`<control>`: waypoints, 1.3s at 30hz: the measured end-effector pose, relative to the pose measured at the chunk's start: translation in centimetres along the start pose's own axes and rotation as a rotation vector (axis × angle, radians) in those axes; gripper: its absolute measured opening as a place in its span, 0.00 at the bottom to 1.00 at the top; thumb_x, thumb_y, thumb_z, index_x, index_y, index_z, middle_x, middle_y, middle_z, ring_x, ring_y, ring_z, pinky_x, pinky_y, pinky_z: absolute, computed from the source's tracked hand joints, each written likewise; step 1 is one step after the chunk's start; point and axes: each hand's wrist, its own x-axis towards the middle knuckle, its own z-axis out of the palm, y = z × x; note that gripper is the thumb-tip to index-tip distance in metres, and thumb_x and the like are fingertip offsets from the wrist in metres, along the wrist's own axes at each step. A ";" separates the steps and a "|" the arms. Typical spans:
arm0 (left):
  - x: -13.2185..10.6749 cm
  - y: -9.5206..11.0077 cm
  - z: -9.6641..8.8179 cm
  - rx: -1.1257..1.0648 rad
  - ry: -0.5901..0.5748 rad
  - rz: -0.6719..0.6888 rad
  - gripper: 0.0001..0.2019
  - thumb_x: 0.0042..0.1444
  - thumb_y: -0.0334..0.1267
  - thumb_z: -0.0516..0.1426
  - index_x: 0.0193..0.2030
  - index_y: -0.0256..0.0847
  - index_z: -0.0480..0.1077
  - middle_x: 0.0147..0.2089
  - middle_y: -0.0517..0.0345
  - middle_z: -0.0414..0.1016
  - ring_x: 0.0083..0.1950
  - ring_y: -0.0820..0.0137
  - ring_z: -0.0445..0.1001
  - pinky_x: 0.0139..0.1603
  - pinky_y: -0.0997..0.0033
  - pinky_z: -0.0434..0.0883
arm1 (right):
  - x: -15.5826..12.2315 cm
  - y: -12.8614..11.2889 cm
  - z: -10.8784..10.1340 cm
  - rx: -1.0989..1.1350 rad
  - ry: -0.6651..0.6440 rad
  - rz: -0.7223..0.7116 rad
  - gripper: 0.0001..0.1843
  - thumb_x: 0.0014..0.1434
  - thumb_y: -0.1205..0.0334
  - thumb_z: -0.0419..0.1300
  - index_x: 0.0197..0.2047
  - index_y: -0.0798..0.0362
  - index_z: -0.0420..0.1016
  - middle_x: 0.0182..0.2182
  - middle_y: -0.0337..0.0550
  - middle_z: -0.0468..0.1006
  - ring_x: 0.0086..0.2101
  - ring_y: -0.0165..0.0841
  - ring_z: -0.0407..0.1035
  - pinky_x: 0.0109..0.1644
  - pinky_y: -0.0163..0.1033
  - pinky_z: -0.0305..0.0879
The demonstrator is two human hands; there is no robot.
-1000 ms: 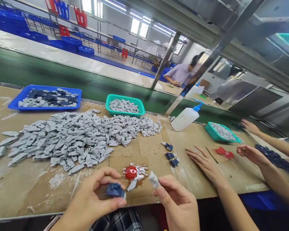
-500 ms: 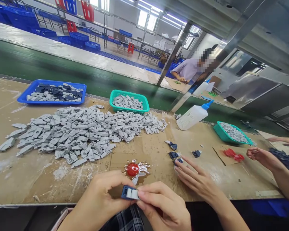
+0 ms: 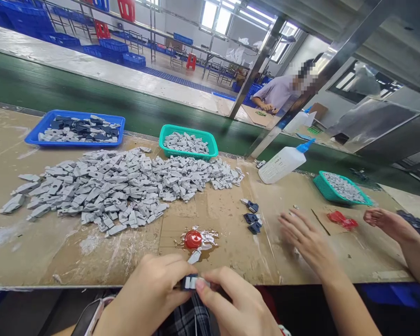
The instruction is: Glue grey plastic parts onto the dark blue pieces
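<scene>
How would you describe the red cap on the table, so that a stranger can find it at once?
Start at the big heap of grey parts on the cardboard-covered table and come toward the near edge. There, just beyond the person's left hand and right hand, the red cap sits in a small wet, shiny puddle. It is the only round red thing here among grey pieces.

Small blue-grey part [image 3: 191,282] mostly hidden between left hand [image 3: 154,294] and right hand [image 3: 236,305], both wrists cut by bottom edge, co-worker's hand [image 3: 306,238] motion-blurred
</scene>
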 end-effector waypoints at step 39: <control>-1.7 3.9 5.3 -0.641 0.231 -0.434 0.14 0.67 0.55 0.44 0.45 0.49 0.59 0.36 0.62 0.64 0.30 0.74 0.62 0.28 0.75 0.57 | -3.5 -13.5 15.2 -0.075 0.072 -0.251 0.14 0.70 0.62 0.50 0.37 0.59 0.74 0.25 0.48 0.76 0.24 0.30 0.70 0.27 0.31 0.67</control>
